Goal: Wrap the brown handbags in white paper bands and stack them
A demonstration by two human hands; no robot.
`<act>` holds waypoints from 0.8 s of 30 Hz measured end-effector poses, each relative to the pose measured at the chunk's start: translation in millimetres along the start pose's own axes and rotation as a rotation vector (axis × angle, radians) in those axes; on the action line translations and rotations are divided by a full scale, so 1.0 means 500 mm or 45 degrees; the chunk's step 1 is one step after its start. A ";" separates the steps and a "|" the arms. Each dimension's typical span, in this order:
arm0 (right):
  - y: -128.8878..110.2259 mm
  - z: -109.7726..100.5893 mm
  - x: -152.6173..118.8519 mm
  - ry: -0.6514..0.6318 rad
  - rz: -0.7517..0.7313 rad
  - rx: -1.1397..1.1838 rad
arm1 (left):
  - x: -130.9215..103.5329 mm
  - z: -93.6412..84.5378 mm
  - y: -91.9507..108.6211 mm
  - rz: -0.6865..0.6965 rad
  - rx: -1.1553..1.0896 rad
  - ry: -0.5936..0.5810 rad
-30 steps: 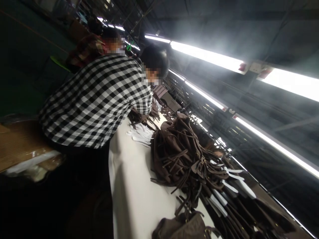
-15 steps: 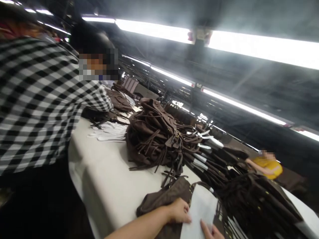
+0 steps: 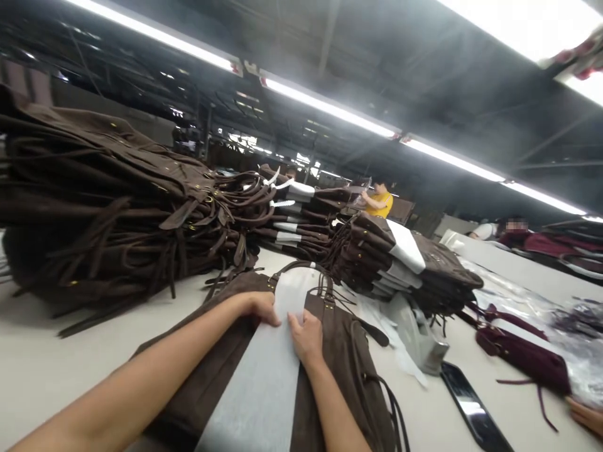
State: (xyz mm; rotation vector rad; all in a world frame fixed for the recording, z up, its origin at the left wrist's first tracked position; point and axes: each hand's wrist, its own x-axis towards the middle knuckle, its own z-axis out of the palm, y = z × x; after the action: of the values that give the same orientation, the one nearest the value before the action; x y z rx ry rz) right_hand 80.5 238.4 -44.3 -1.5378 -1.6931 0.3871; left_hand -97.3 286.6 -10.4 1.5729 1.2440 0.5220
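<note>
A dark brown handbag [image 3: 346, 370] lies flat in front of me, its handles pointing away. Down its middle runs a long strip of white paper [image 3: 264, 383], passing up by the handles. My left hand [image 3: 264, 307] has its fingers curled closed at the strip's left edge, thumb on the paper. My right hand [image 3: 307, 336] grips the right edge with bent fingers, its thumb on the strip. The two hands are close together, just below the handles. The fingertips under the paper are hidden.
A tall pile of brown bags [image 3: 108, 188] stands at left. Another stack of bags with white strips [image 3: 409, 251] is behind to the right. Right of my bag are a tape dispenser [image 3: 419, 339], a phone [image 3: 473, 402] and a maroon bag [image 3: 522, 355]. A person in yellow [image 3: 380, 202] works farther back.
My view has swung right, so the person in the checked shirt is out of sight. Both hands stay on the strip, which now shows at greater length along the bag.
</note>
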 end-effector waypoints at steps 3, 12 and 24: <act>0.010 0.007 0.010 0.010 0.056 0.243 | -0.017 0.007 -0.008 0.079 -0.200 0.003; 0.013 -0.039 0.040 0.340 0.136 0.435 | -0.012 0.043 -0.019 0.129 -0.633 0.218; 0.084 -0.039 0.284 -0.002 0.068 -0.174 | 0.002 0.030 -0.042 -0.051 -0.717 0.436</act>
State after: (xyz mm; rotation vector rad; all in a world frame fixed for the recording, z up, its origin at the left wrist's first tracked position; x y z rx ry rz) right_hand 131.6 374.5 -11.4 -1.6847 -1.7129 0.3057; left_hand -94.3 279.7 -34.8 1.0060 1.2328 1.0464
